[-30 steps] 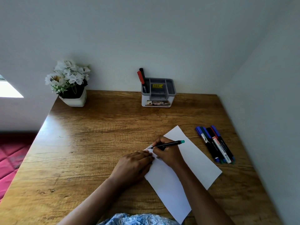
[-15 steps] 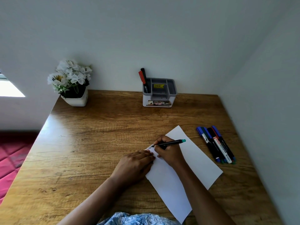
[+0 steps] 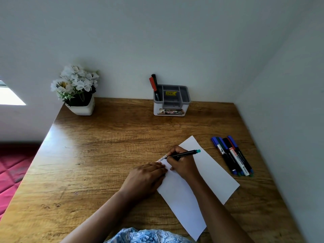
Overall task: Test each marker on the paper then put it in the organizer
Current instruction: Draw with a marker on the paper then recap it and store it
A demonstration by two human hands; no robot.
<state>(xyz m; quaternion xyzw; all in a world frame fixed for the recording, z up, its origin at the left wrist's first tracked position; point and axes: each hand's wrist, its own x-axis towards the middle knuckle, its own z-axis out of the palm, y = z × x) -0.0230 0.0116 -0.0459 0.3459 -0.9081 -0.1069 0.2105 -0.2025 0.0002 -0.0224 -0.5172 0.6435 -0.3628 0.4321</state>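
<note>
R hand [image 3: 182, 165] grips a marker [image 3: 184, 153], tip on the paper [image 3: 210, 172] w/ ink marks at its left corner. L hand [image 3: 145, 179] lies flat, fingers pinning the paper's edge. More markers [image 3: 233, 156] lie at 3 o'clock of the paper. Organizer [image 3: 171, 106] at 12, by the wall, w/ 2 pens [image 3: 154, 85] in it. Flowerpot [image 3: 78, 92] at 10.

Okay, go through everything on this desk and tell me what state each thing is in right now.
Right hand: gripping the teal-ended marker, tip on paper.
Left hand: flat, pinning the paper's edge.
Paper: flat, scribbles near its far left corner.
Organizer: upright, two markers standing in its left compartment.
Loose markers: lying together, capped.
Flower pot: upright.
</note>
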